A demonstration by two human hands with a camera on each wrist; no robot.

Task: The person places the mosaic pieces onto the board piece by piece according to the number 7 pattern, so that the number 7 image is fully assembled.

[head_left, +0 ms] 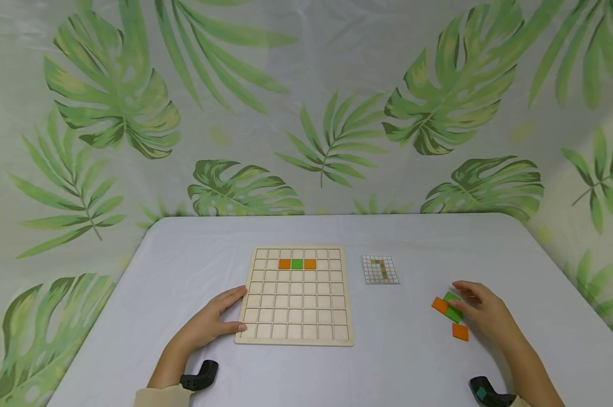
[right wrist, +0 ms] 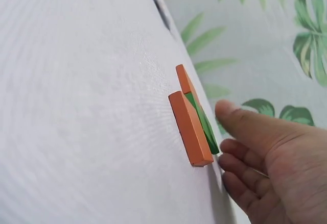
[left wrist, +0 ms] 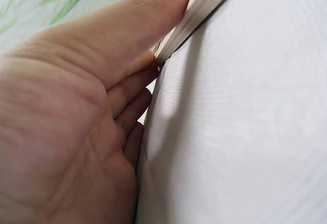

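Note:
A wooden grid board (head_left: 298, 302) lies on the table, with two orange tiles (head_left: 284, 264) and one green tile (head_left: 297, 264) between them in a row near its top. My left hand (head_left: 209, 321) rests at the board's left edge, the thumb on its lower left corner and the fingers along the side. My right hand (head_left: 486, 310) is over a small group of loose tiles at the right, thumb and fingers apart. In that group are green tiles (head_left: 453, 315), an orange tile (head_left: 439, 305) and a nearer orange tile (head_left: 460, 332). The right fingertips partly hide the green ones.
A small printed pattern card (head_left: 380, 269) with a coloured grid lies right of the board. A white cloth covers the table (head_left: 403, 362). Behind the table's far edge hangs a leaf-patterned curtain (head_left: 337, 73). Black devices (head_left: 200, 376) are strapped at both wrists.

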